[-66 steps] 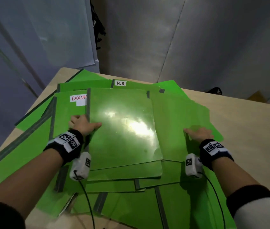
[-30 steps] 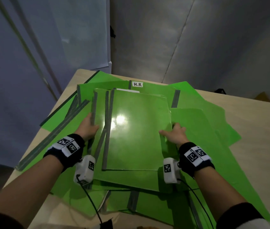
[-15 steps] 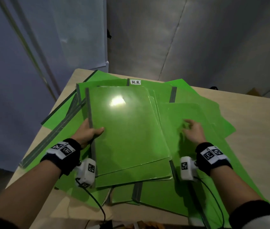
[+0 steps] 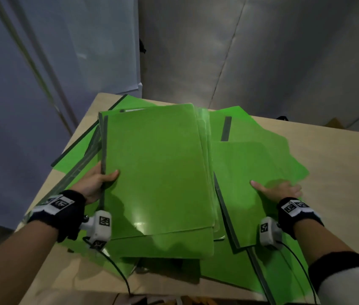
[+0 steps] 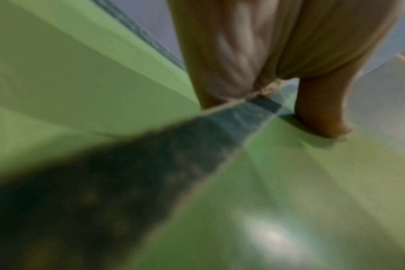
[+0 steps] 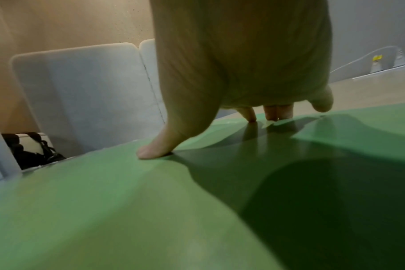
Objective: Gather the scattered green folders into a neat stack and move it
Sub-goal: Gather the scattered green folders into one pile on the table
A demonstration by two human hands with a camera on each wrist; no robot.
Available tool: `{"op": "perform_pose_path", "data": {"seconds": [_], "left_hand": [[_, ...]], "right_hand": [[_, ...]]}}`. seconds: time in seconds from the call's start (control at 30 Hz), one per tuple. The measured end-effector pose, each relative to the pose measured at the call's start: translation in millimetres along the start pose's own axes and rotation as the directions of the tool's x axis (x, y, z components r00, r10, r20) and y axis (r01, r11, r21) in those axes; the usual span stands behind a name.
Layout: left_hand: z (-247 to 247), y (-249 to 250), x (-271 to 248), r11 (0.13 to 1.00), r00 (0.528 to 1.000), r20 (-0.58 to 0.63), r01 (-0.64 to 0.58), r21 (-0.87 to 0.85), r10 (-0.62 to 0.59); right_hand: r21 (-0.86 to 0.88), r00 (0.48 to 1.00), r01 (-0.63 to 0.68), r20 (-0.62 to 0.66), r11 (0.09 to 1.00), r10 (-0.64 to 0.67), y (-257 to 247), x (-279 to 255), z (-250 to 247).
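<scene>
Gathering is partway: left hand [image 4: 95, 183] fingers clench the central folder stack [image 4: 156, 172]; right hand [image 4: 277, 190] presses flat, fingers released, on a loose folder [image 4: 251, 164] at 3 o'clock on the counter [image 4: 339, 172].

Wooden table [image 4: 339, 172]; green folders [image 4: 251, 164] overlapping on it.

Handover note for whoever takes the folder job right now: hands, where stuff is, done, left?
Left hand: grips the dark spine edge of the top folder, thumb on the cover, fingers under the edge.
Right hand: flat, fingers spread, pressing on a loose folder right of the pile.
Folders: a rough pile sits mid table, edges not lined up. More stick out at the left, the far right and the near edge.
Done: several folders partly gathered under the top one.
Left: pull in the strays, square the edges, then move the stack.
</scene>
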State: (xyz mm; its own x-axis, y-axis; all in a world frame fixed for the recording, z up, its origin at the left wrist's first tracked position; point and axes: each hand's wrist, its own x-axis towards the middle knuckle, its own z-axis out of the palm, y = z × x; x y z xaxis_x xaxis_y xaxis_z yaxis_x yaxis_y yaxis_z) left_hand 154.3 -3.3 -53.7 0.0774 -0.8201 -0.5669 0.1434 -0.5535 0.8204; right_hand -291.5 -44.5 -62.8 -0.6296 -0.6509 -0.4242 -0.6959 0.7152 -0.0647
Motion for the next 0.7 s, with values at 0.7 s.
{"op": "perform_pose_path", "data": {"seconds": [0.7], "left_hand": [[84.5, 0.6, 5.7, 0.971, 1.0, 0.002, 0.017, 0.237, -0.018]], "right_hand": [[0.281, 0.912, 0.338, 0.136, 0.898, -0.386, -67.2, -69.3, 35.8]]}}
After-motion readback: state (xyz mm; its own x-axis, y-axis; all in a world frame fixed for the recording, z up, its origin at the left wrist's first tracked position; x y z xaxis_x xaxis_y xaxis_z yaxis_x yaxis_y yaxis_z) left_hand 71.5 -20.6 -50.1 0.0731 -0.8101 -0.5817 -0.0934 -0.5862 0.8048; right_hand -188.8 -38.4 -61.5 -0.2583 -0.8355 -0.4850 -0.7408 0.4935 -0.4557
